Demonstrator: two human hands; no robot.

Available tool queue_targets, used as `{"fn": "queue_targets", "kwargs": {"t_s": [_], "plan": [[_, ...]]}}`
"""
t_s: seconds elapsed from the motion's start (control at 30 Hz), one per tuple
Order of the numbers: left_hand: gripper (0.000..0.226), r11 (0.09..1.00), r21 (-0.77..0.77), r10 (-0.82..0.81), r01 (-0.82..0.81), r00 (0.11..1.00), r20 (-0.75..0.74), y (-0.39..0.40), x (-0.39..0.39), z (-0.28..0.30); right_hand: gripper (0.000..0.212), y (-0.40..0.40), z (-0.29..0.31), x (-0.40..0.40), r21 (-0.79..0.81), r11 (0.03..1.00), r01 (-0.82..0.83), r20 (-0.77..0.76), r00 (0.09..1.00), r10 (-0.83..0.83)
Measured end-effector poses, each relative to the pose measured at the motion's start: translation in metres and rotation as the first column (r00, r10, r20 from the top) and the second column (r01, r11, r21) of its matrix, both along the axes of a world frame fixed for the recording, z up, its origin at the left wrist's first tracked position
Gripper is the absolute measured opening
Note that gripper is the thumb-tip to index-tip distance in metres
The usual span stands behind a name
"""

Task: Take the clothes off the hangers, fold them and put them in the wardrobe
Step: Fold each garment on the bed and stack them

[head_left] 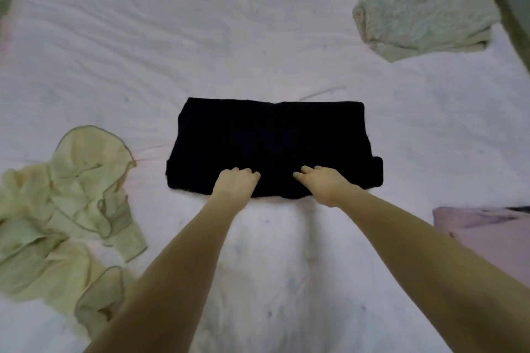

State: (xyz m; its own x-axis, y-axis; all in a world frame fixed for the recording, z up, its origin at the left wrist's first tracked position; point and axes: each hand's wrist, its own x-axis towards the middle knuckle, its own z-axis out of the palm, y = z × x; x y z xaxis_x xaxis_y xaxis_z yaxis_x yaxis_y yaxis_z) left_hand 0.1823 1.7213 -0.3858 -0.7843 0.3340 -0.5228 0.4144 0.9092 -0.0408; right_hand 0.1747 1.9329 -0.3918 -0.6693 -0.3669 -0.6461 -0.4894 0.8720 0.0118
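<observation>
A black garment (pixel 272 135) lies folded into a wide rectangle in the middle of the white bed sheet (pixel 200 23). Both of my hands are on its near edge. My left hand (pixel 235 183) has its fingers curled down into the cloth, knuckles up. A little to the right of it, my right hand (pixel 319 183) grips the same edge with bent fingers that point left. The fingertips of both hands are hidden in the dark cloth. A small flap of the garment sticks out at its right end.
A crumpled pale yellow-green garment (pixel 66 209) lies on the bed at the left. A folded fluffy pale green blanket (pixel 421 17) sits at the back right. A pink cloth (pixel 484 226) lies at the right edge.
</observation>
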Motion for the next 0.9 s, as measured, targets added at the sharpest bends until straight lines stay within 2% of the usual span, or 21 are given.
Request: {"fn": "queue_targets", "kwargs": {"t_s": [0.07,0.13,0.2,0.23,0.3,0.37,0.4,0.43,0.5,0.57,0.6,0.67,0.8,0.9], "plan": [[0.043,1.000,0.007,-0.009,0.008,0.993,0.120,-0.005,0.015,-0.017,0.079,-0.005,-0.015,0.019,0.063,0.998,0.002,0.071,0.997,-0.007],[0.041,0.998,0.060,-0.005,-0.015,0.946,0.323,-0.015,0.014,-0.026,0.067,-0.014,-0.019,0.023,0.134,0.991,-0.017,0.174,0.985,-0.006],[0.041,0.968,0.154,0.110,-0.200,0.883,0.456,-0.031,0.006,-0.028,0.047,-0.031,-0.016,0.016,0.177,0.984,-0.019,0.215,0.976,-0.020],[0.039,0.923,0.223,0.193,-0.313,0.879,0.435,-0.038,0.000,-0.024,0.038,-0.039,-0.011,0.009,0.176,0.984,-0.005,0.163,0.986,-0.024],[0.033,0.799,0.373,0.428,-0.472,0.882,0.200,-0.058,-0.008,-0.022,0.031,-0.062,-0.009,-0.003,0.054,0.993,0.101,-0.034,0.995,-0.099],[0.039,0.703,0.443,0.633,-0.556,0.773,-0.034,-0.083,-0.013,-0.026,0.037,-0.089,-0.018,-0.014,-0.197,0.957,0.214,-0.155,0.957,-0.246],[0.044,0.647,0.451,0.708,-0.615,0.704,-0.055,-0.093,-0.015,-0.030,0.041,-0.099,-0.023,-0.017,-0.302,0.920,0.248,-0.162,0.938,-0.306],[0.051,0.566,0.453,0.778,-0.689,0.628,-0.016,-0.104,-0.019,-0.034,0.046,-0.111,-0.029,-0.020,-0.386,0.878,0.281,-0.155,0.919,-0.362],[0.064,0.363,0.456,0.870,-0.812,0.471,0.147,-0.125,-0.029,-0.044,0.055,-0.134,-0.042,-0.030,-0.509,0.777,0.369,-0.122,0.863,-0.490],[0.072,0.184,0.462,0.881,-0.868,0.354,0.314,-0.137,-0.041,-0.053,0.061,-0.147,-0.053,-0.043,-0.585,0.662,0.469,-0.074,0.782,-0.619],[0.072,0.138,0.463,0.866,-0.876,0.333,0.373,-0.143,-0.046,-0.060,0.063,-0.152,-0.061,-0.051,-0.607,0.602,0.519,-0.038,0.738,-0.674],[0.066,0.104,0.449,0.840,-0.887,0.320,0.437,-0.153,-0.055,-0.073,0.064,-0.157,-0.072,-0.068,-0.619,0.505,0.602,0.022,0.656,-0.755],[0.068,-0.007,0.394,0.783,-0.919,0.239,0.573,-0.165,-0.073,-0.091,0.063,-0.154,-0.089,-0.111,-0.614,0.512,0.600,-0.063,0.610,-0.790],[0.067,-0.005,0.372,0.698,-0.928,0.263,0.666,-0.163,-0.080,-0.092,0.064,-0.150,-0.093,-0.141,-0.630,0.427,0.649,0.009,0.556,-0.831]]}}
